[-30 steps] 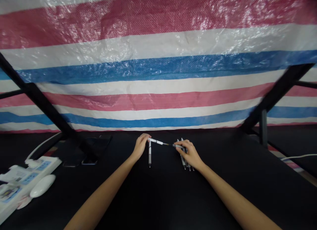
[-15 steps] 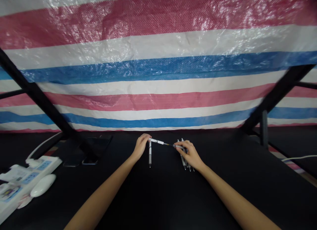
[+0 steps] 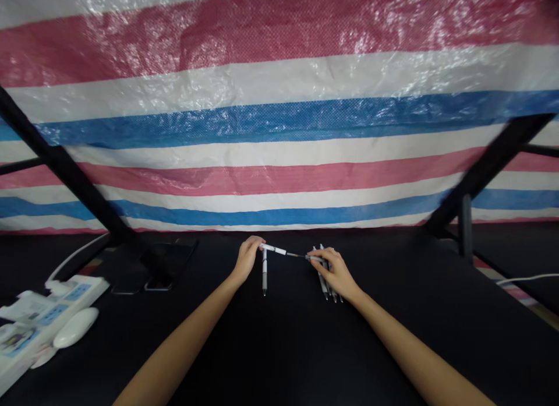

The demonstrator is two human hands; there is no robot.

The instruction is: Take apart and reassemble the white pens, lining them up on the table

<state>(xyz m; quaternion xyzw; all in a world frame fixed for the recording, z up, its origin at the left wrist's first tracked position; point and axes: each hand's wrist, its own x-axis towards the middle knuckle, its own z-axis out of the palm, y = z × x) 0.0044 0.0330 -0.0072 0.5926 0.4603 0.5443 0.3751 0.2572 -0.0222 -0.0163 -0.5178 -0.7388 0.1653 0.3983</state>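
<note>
My left hand (image 3: 248, 258) pinches the rear end of a white pen barrel (image 3: 276, 250). My right hand (image 3: 334, 272) is closed on the grey front section of the pen (image 3: 315, 258). Between the two parts a thin refill (image 3: 297, 255) lies exposed, its right end entering the grey section. Below the barrel, a whole white and grey pen (image 3: 264, 275) lies on the black table, tip toward me. Several similar pens (image 3: 324, 286) lie side by side under my right hand, which partly hides them.
At the left stand a white power strip (image 3: 82, 292) with plugs and a white mouse-shaped object (image 3: 76, 327). Dark flat devices (image 3: 158, 285) lie near the left black frame leg (image 3: 96, 190). Another leg (image 3: 484, 173) rises at right. A striped plastic sheet (image 3: 279, 179) hangs behind.
The white barrel has shifted slightly left with my left fingers, so a little more refill shows between the two parts. My right hand stays in place.
</note>
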